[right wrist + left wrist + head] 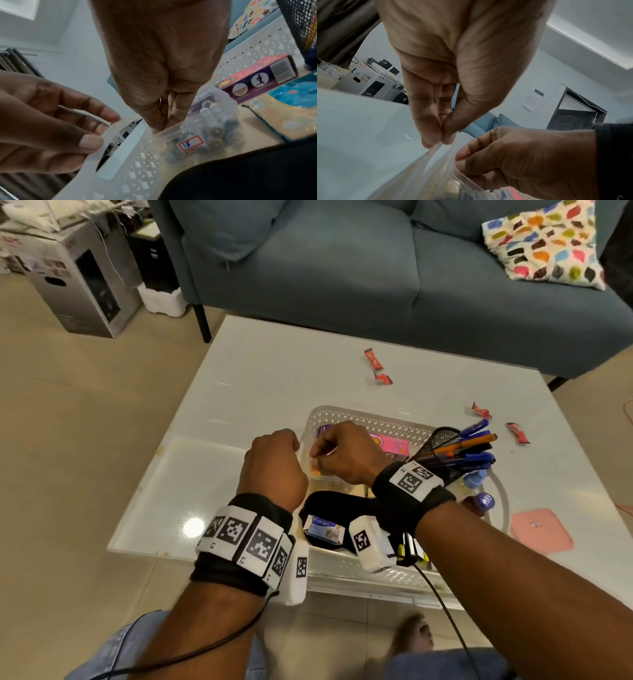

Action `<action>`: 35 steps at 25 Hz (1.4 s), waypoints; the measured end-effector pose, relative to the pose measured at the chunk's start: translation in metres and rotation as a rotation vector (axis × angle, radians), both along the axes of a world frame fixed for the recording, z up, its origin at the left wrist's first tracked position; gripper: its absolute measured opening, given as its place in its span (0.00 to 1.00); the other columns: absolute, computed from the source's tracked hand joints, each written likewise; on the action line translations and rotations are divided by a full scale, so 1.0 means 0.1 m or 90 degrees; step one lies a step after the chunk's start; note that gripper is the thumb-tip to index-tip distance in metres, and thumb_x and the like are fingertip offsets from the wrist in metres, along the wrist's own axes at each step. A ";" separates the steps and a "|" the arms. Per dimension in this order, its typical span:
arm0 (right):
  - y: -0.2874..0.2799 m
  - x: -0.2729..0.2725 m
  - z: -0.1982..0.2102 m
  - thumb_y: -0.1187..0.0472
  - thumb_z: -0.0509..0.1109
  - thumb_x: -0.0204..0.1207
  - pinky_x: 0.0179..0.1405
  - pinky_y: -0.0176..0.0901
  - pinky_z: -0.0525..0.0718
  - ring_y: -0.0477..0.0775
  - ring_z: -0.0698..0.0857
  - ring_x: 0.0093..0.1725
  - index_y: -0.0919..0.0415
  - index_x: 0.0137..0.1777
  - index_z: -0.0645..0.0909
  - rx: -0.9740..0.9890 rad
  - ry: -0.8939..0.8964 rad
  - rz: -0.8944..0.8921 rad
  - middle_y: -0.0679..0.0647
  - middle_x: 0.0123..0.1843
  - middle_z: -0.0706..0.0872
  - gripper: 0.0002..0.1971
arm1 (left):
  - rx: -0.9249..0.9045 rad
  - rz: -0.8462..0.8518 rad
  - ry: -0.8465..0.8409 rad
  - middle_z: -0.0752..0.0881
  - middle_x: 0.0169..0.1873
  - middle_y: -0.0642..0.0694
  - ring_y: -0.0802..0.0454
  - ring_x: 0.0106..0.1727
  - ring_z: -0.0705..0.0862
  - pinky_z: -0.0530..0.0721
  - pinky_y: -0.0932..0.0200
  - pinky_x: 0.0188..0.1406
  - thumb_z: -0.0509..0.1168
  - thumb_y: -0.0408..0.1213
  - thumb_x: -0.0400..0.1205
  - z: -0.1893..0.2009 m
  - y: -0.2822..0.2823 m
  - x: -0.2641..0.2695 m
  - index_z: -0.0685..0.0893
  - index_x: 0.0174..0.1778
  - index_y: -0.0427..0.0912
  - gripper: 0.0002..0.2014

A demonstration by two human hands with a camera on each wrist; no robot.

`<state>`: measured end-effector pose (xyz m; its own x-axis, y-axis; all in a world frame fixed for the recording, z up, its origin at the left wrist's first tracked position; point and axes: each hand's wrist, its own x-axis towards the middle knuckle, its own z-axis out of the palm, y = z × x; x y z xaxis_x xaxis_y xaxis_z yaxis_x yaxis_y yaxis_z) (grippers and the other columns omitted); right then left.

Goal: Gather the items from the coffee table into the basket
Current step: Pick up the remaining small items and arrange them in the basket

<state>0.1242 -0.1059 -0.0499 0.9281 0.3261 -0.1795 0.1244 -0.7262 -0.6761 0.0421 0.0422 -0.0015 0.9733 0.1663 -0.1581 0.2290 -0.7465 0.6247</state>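
Observation:
A white lattice basket (pixel 359 414) stands on the white coffee table (pixel 274 371). My left hand (pixel 274 460) pinches the basket's left rim (pixel 130 169) at the handle slot, thumb against forefinger (pixel 436 138). My right hand (pixel 339 453) reaches into the basket beside it and pinches the top edge of a clear pack of batteries (pixel 205 132) with a red-framed label, fingertips together (pixel 159 125). Several red candy wrappers (pixel 373 359) (pixel 518 433) and a pink flat pad (pixel 541 530) lie on the table outside the basket.
Inside the basket are a pink and purple box (pixel 390 445), a black mesh pen holder (pixel 442 440) full of pens, blue-capped bottles (pixel 474 479), a black cloth (pixel 329 505) and a tissue pack (pixel 323 529). A blue sofa (pixel 342 268) stands behind the table.

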 end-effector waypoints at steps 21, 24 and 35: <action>-0.67 1.64 0.55 0.61 0.85 0.71 0.48 0.41 0.80 0.61 0.87 0.52 0.64 0.61 0.88 -0.328 -0.080 -0.090 0.61 0.56 0.90 0.20 | 0.015 0.003 -0.003 0.84 0.44 0.49 0.49 0.43 0.82 0.76 0.56 0.40 0.74 0.49 0.79 -0.04 -0.05 0.08 0.78 0.51 0.45 0.15; -0.84 1.99 0.37 0.62 0.86 0.68 0.43 0.43 0.77 0.59 0.81 0.50 0.58 0.76 0.80 -0.415 0.014 -0.074 0.58 0.53 0.84 0.35 | 0.022 -0.007 -0.002 0.84 0.47 0.50 0.51 0.45 0.82 0.77 0.57 0.42 0.73 0.54 0.79 -0.06 -0.04 0.08 0.74 0.51 0.49 0.17; -0.63 2.26 0.07 0.62 0.87 0.54 0.44 0.43 0.89 0.57 0.92 0.40 0.54 0.36 0.93 -0.500 0.060 -0.027 0.51 0.44 0.93 0.10 | 0.026 0.003 0.013 0.85 0.51 0.49 0.51 0.48 0.82 0.76 0.58 0.44 0.71 0.57 0.80 -0.02 -0.05 0.07 0.74 0.54 0.51 0.18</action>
<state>0.3507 -0.1687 -0.0428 0.9063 0.0361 -0.4210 0.0540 -0.9981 0.0307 0.0495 0.0369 -0.0032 0.9693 0.1771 -0.1706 0.2444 -0.7705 0.5887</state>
